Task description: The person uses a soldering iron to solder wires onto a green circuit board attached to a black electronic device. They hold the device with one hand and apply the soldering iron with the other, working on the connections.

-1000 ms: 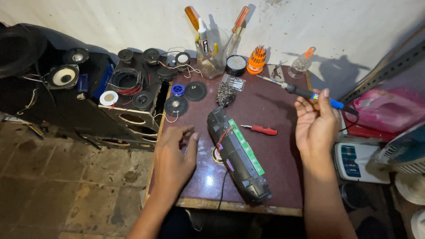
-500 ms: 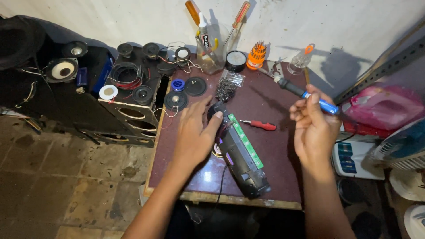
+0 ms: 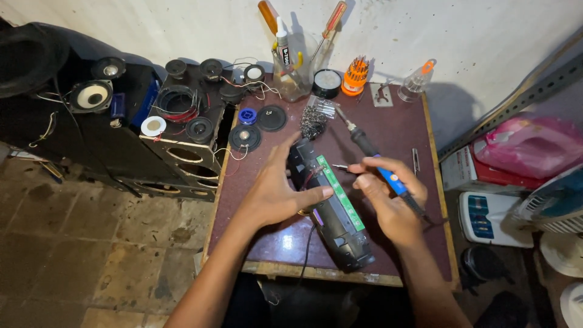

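while loose speaker cones (image 3: 245, 137) and a jar of screwdrivers (image 3: 291, 76) crowd the maroon table (image 3: 388, 130) toward eleven and twelve o'clock, the opened black speaker case (image 3: 333, 215) lies at centre. the left hand (image 3: 276, 191), fingers spread, steadies its side; at three o'clock the right hand (image 3: 388, 197) is clamped around a blue-handled soldering iron (image 3: 371, 155).
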